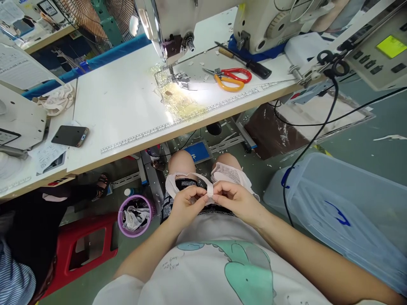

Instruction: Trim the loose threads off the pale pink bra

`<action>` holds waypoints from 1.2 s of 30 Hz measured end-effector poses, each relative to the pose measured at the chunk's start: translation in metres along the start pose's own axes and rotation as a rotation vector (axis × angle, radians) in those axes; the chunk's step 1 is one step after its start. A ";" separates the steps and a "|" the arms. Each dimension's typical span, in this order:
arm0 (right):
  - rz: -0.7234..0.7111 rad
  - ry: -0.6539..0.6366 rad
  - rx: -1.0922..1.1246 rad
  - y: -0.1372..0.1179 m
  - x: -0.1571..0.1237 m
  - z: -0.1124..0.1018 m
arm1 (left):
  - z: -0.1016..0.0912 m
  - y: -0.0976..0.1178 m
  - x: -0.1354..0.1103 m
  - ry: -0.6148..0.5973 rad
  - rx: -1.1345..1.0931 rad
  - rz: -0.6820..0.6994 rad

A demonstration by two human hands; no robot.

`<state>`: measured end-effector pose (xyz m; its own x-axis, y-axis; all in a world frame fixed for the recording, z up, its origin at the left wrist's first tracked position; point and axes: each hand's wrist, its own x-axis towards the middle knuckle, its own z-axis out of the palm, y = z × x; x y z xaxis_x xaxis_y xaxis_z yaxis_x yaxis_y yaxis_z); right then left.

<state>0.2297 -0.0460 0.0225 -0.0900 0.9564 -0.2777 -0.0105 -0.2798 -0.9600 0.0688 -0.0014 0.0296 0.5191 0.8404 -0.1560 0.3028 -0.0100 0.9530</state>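
Observation:
A pale pink garment [231, 173] with a lace-like panel lies across my lap, one part over each thigh. From it a narrow strap [208, 183] loops up between my hands. My left hand [190, 205] pinches the strap near its lower end with thumb and forefinger. Touching the same spot from the other side, my right hand [237, 201] also grips the strap in a pinch. The fingertips of both hands nearly meet and hide the exact point they hold. Both hands are above my lap, in front of the table edge.
Ahead is a white sewing table [127, 106] with a lit sewing machine [171, 42]. Snips [232, 78] and a screwdriver [254, 63] lie right of the needle, a phone [70, 135] at left. A purple bin [136, 215] and a blue plastic tub [343, 203] flank me. Someone sits at left.

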 end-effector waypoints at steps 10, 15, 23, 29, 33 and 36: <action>-0.089 0.034 -0.119 -0.007 -0.008 0.011 | -0.002 -0.005 -0.013 0.033 -0.170 -0.012; -0.018 -0.037 0.037 -0.005 -0.003 0.016 | -0.007 -0.006 -0.020 0.044 -0.248 0.001; -0.080 0.146 -0.039 -0.013 0.017 0.028 | -0.016 -0.014 -0.031 0.058 -0.354 -0.082; -0.336 0.310 -0.589 -0.028 0.016 0.008 | -0.022 -0.021 -0.037 0.138 -0.257 0.064; -0.437 0.049 -0.541 -0.033 -0.003 0.012 | -0.022 -0.023 -0.038 0.175 -0.213 0.149; -0.444 -0.029 -0.497 -0.030 -0.010 0.025 | -0.023 -0.022 -0.038 0.187 -0.203 0.190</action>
<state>0.2062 -0.0495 0.0547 -0.2094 0.9675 0.1417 0.4073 0.2180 -0.8869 0.0239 -0.0204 0.0208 0.3897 0.9189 0.0616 0.0392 -0.0834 0.9957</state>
